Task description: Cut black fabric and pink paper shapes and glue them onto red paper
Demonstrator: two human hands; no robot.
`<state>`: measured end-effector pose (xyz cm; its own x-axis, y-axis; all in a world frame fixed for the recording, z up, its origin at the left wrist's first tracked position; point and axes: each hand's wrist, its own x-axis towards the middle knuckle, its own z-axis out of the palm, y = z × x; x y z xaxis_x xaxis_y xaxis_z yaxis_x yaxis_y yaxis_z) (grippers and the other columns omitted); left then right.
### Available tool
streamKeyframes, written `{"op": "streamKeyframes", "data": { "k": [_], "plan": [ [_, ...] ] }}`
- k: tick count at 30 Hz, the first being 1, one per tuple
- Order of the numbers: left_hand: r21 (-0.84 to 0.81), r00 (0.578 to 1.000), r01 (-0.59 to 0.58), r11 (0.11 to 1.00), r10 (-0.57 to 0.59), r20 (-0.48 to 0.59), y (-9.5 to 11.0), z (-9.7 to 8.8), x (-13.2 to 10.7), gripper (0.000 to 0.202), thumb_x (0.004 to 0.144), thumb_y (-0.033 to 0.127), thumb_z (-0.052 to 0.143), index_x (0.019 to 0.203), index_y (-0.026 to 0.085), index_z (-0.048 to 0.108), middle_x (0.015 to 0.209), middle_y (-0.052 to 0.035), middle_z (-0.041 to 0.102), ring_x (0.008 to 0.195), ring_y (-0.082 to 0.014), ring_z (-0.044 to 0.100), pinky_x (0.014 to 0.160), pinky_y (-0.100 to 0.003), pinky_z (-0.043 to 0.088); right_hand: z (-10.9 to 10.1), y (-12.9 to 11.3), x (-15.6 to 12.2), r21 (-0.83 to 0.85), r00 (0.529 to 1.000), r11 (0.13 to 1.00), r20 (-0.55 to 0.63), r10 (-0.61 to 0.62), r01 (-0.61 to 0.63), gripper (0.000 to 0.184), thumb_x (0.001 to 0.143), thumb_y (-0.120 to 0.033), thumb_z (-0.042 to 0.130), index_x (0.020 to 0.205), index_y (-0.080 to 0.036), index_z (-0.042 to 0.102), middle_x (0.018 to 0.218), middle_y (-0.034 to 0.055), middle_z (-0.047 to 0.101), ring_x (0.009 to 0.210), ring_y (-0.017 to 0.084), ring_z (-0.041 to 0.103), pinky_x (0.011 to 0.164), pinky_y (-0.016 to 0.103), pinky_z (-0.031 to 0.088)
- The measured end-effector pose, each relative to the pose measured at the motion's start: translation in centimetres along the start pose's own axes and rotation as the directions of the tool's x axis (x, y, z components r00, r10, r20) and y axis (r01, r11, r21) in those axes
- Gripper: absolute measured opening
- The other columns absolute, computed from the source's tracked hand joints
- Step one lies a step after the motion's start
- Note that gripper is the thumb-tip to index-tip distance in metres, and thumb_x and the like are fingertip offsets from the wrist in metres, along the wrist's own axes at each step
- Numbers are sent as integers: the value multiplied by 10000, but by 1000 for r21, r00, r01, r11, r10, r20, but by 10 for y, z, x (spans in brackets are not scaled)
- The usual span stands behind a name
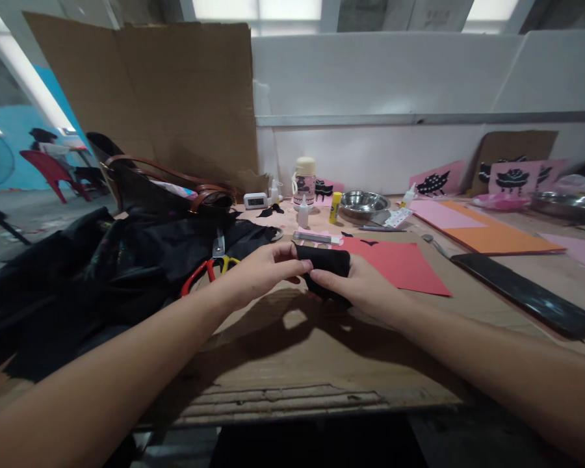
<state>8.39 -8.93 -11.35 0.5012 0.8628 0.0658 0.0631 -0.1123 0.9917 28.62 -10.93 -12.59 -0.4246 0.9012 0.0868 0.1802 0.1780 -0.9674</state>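
Note:
Between my hands, over the cardboard sheet [370,364], is a small piece of black cloth [327,260] that looks folded. My left hand [268,270] pinches its left edge with thumb and fingers. On the other side my right hand [353,281] grips it, thumb on the near face and the fingers hidden behind. Just left of my left hand lie scissors [195,276] with red and yellow handles, by a heap of black fabric [78,292]. A red paper sheet [394,263] lies beyond my right hand.
At the back stand a bottle [305,182], a glue stick [335,208], a small glue bottle [303,213] and a steel bowl [364,204]. Orange paper [497,234] and a long black object [526,292] lie right. A brown-strapped bag [151,195] sits left; a person [53,153] sits far off.

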Motion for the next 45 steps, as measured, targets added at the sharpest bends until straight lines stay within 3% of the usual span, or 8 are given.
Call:
{"op": "streamKeyframes", "data": {
  "k": [11, 19, 27, 31, 38, 45],
  "plan": [
    [42, 999, -43, 998, 42, 10, -3, -1, 0, 343, 805, 496, 766, 883, 170, 693, 882, -15, 685, 853, -181, 636, 856, -344, 486, 0, -1, -1, 43, 999, 999, 35, -6, 4, 196, 920, -374, 678, 939, -178, 682, 811, 26, 683, 711, 156, 601, 641, 285, 473],
    [81, 997, -63, 995, 66, -29, -5, -3, 2, 441, 864, 616, 654, 823, 179, 694, 852, -23, 698, 834, -182, 645, 860, -339, 496, 1, 0, 0, 84, 999, 996, 47, -3, -1, 303, 922, -488, 677, 976, -190, 673, 787, 18, 666, 678, 148, 583, 596, 272, 463],
    [145, 996, -35, 989, 46, -70, -3, -2, -1, 287, 816, 469, 759, 802, 193, 682, 816, 0, 698, 807, -160, 630, 805, -290, 458, 1, 1, -2, 91, 999, 996, 52, -16, 11, 316, 929, -480, 657, 929, -164, 663, 806, 22, 659, 691, 141, 585, 600, 264, 451],
    [181, 994, -32, 983, 51, -96, -1, -2, -2, 295, 826, 469, 746, 740, 199, 665, 765, 8, 682, 768, -154, 612, 774, -287, 445, 1, 0, -1, 45, 999, 999, 38, 0, -2, 302, 914, -464, 687, 910, -162, 671, 778, 16, 645, 674, 140, 564, 599, 267, 441],
    [168, 995, -46, 985, 59, -74, 1, -3, -1, 419, 854, 606, 662, 812, 194, 724, 857, -38, 732, 837, -189, 647, 867, -327, 488, 1, -1, 0, 18, 999, 1000, 44, 4, -4, 327, 930, -518, 653, 963, -192, 666, 793, 19, 663, 689, 154, 570, 598, 274, 445],
    [175, 994, -33, 984, 51, -96, -1, -2, -2, 346, 791, 531, 763, 782, 193, 691, 800, -23, 715, 806, -193, 645, 826, -336, 488, -1, 0, -1, -11, 999, 1000, 34, 1, -1, 276, 928, -451, 668, 889, -178, 664, 773, 17, 641, 673, 152, 558, 596, 276, 437]
  ]
}}
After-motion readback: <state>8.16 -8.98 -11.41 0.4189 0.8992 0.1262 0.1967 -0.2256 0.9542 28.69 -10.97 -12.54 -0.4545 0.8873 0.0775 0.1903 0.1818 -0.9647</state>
